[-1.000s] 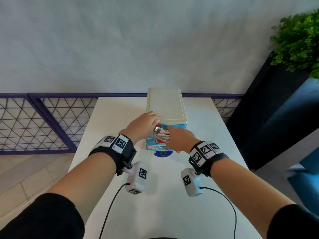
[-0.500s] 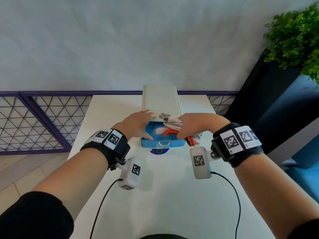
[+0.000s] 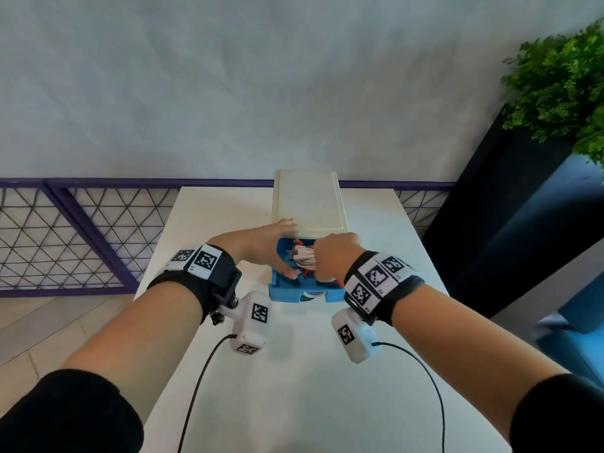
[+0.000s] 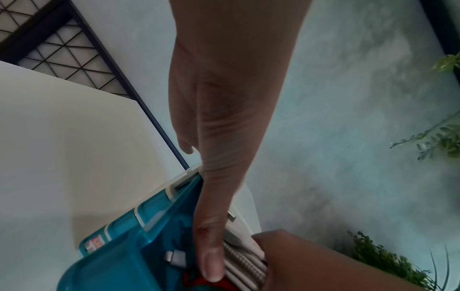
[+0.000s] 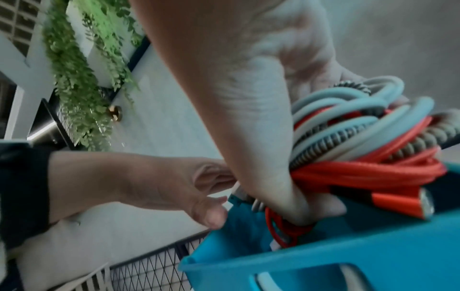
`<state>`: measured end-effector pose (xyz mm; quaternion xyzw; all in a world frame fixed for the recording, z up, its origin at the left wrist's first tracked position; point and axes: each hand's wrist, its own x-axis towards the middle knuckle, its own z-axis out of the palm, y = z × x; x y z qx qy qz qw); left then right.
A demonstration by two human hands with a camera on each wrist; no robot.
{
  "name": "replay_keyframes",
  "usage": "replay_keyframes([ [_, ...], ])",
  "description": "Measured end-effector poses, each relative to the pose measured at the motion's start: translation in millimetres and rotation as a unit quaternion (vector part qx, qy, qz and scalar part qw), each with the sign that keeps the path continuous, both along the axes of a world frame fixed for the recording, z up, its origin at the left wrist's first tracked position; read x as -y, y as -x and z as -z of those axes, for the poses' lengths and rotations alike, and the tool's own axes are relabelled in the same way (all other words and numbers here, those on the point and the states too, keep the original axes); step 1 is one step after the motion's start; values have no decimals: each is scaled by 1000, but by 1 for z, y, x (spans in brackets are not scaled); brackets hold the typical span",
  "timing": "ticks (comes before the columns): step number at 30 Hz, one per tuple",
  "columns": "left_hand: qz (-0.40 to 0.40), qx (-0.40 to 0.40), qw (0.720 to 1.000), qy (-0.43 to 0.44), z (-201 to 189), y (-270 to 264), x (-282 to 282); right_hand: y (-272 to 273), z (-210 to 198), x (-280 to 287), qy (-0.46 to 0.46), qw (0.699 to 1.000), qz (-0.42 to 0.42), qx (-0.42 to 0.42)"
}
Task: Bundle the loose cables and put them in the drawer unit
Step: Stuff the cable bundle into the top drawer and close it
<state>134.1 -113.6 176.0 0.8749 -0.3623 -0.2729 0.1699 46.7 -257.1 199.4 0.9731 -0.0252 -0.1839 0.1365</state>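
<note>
A cream drawer unit stands at the far middle of the white table, its blue top drawer pulled out toward me. My right hand grips a bundle of white, grey and orange cables and holds it down inside the drawer. The right wrist view shows the coiled bundle in my fist above the drawer wall. My left hand rests its fingers on the unit's top front edge. Its straight thumb touches the cables.
A purple railing with wire mesh runs behind and left of the table. A dark planter with a green plant stands close at the right. Two black wrist-camera leads trail over the near table.
The blue drawer has come open. My right hand carried the cable bundle from the drawer's right side down into it. My left hand stayed at the unit's front left corner.
</note>
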Motion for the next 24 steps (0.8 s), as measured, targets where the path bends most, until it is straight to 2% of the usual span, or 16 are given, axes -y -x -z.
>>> replay_keyframes([
  [4, 4, 3, 999, 33, 2, 3, -2, -14, 15, -10, -51, 998, 32, -5],
  [8, -15, 21, 995, 96, 14, 3, -2, -19, 30, -11, -117, 987, 100, 46],
  [11, -41, 52, 987, 147, 23, 6, 0, -18, 40, -6, -169, 975, 120, 83],
  [16, -65, 152, 979, 117, 36, 11, 4, -6, 42, -3, -217, 959, 150, 108],
  [19, -73, 197, 970, 122, 40, 16, 6, 7, 40, 5, -214, 961, 105, 138],
  [22, -73, 236, 960, 132, 46, 16, 7, 24, 47, 14, -256, 945, 45, 200],
  [24, -67, 262, 951, 147, 49, 14, 8, 32, 55, 16, -249, 947, -8, 203],
])
